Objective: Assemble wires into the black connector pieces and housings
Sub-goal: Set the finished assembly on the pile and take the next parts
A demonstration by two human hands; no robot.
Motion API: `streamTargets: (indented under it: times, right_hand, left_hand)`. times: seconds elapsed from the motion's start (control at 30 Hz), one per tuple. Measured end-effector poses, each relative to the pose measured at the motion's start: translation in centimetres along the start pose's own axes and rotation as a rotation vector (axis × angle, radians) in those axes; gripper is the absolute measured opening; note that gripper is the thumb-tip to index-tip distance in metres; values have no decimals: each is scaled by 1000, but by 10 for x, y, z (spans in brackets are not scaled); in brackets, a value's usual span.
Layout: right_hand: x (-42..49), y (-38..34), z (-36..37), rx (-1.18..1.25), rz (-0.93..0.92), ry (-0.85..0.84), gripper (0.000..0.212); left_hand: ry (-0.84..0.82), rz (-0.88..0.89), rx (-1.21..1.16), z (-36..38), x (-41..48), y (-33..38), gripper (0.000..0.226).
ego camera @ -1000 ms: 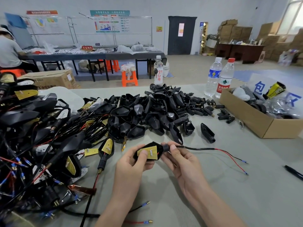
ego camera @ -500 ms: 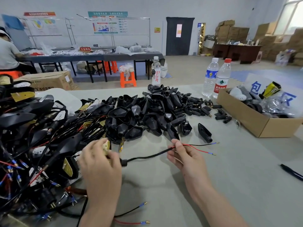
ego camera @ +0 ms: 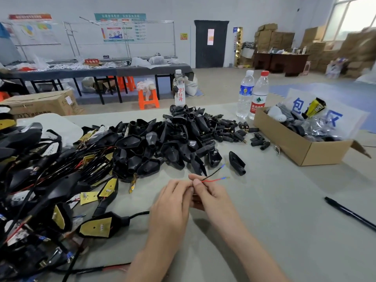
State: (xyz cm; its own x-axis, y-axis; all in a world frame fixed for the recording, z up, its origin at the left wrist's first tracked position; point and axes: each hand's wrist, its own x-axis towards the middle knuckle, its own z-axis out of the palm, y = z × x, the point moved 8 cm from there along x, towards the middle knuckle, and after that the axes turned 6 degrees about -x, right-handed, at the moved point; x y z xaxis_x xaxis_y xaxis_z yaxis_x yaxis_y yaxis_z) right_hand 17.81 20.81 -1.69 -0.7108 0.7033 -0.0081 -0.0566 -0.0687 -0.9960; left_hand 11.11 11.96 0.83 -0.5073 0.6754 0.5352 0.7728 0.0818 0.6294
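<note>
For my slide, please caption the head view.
Left hand and right hand hold a red-and-black wire pair beside a pile of black housings.

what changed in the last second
The left hand set the gold-plated housing down on the table to the left, let go, and came back to the right hand, which slid along to pinch the red and black wires near their tips. Black pile, bottles, box unchanged.

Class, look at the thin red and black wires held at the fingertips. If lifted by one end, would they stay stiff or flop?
The thin red and black wires probably flop over a long run, though the short ends past the right hand hold themselves up. Being so thin, they likely weigh almost nothing.
</note>
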Motion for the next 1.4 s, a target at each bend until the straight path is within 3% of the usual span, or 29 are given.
streamTargets:
  times: [0.17,0.3,0.4,0.57,0.77,0.97,1.1,1.2,1.27,1.4]
  right_hand:
    - [12,-3,-36,-407,86,-166,21]
    - [58,-52,-128,-897,-91,278,24]
    - [100,-61,-183,-1145,-32,496,38]
    - [145,-35,-228,-1466,255,404,44]
    - [160,-33,-234,-1536,208,439,30]
    - [137,-37,-220,-1258,248,343,47]
    - [90,-48,-188,-507,137,374,57]
    - [47,-41,-145,55,89,276,38]
    - [23,-30,-120,340,74,236,21]
    - [-3,1,-90,751,118,256,16]
  left_hand:
    - [89,-221,-217,1,3,-33,11]
    - [116,-331,-379,5,5,-46,9]
    - [84,-338,-373,11,6,-50,9]
    - [66,-333,-339,16,8,-54,8]
    - [91,-364,-380,14,10,-57,26]
    - [86,-304,-477,10,9,-51,14]
    - [75,-300,-596,5,10,-41,12]
    - [88,-299,-625,-1,7,-32,12]
    - [103,-299,-606,-4,-1,-27,7]
    - [120,-270,-516,-7,-11,-24,29]
